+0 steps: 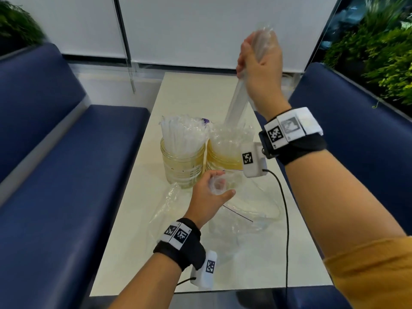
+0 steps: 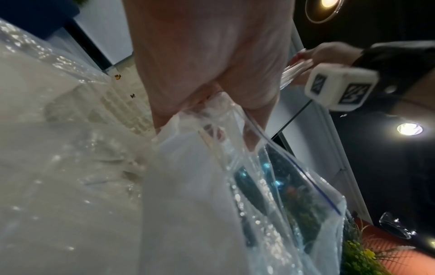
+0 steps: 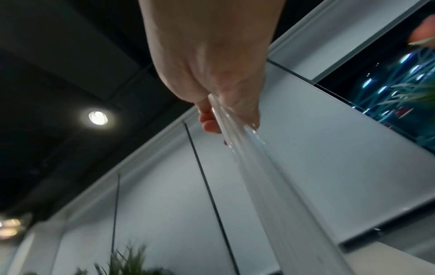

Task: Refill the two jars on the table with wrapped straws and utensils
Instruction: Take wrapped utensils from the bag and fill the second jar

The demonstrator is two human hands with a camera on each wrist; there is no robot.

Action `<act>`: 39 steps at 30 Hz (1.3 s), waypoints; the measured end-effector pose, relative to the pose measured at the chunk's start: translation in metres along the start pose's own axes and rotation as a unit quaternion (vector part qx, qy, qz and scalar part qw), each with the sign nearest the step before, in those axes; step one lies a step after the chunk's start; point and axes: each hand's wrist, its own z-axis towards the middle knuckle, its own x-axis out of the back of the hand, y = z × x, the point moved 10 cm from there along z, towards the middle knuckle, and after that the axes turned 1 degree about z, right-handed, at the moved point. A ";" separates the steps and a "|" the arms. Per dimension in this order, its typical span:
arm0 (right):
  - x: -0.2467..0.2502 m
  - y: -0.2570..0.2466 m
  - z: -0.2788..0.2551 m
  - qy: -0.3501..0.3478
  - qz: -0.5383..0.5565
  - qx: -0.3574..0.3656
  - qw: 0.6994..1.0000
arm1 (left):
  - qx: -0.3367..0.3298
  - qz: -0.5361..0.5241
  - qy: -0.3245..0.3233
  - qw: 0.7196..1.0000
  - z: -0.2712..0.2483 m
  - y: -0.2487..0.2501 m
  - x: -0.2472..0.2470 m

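While raised, right hand [image 1: 259, 63] around utensils [image 1: 236, 103].

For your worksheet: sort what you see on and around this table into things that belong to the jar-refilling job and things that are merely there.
Belonging to the job:
- left jar, full of wrapped straws
- right jar
- wrapped items in the right hand
- clear zip bag, its mouth in the left hand

Merely there:
- blue benches
- window blinds
- plants
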 end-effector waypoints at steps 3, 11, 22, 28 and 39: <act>-0.006 0.041 0.000 -0.019 -0.038 -0.032 0.999 | 0.002 0.005 0.002 1.000 0.001 0.000 0.003; -0.011 0.146 -0.047 -0.079 -0.120 -0.116 0.983 | -0.002 0.009 0.005 1.000 0.001 0.003 0.011; -0.018 0.130 -0.052 -0.146 -0.424 0.072 0.891 | 0.017 0.025 0.002 1.000 -0.001 0.001 0.017; -0.028 0.165 -0.088 -0.314 -0.554 0.021 0.771 | 0.004 0.038 -0.032 0.999 -0.003 0.012 0.008; 0.006 0.119 -0.180 -0.411 -0.469 -0.185 0.759 | -0.019 0.070 -0.088 0.993 -0.007 0.028 -0.007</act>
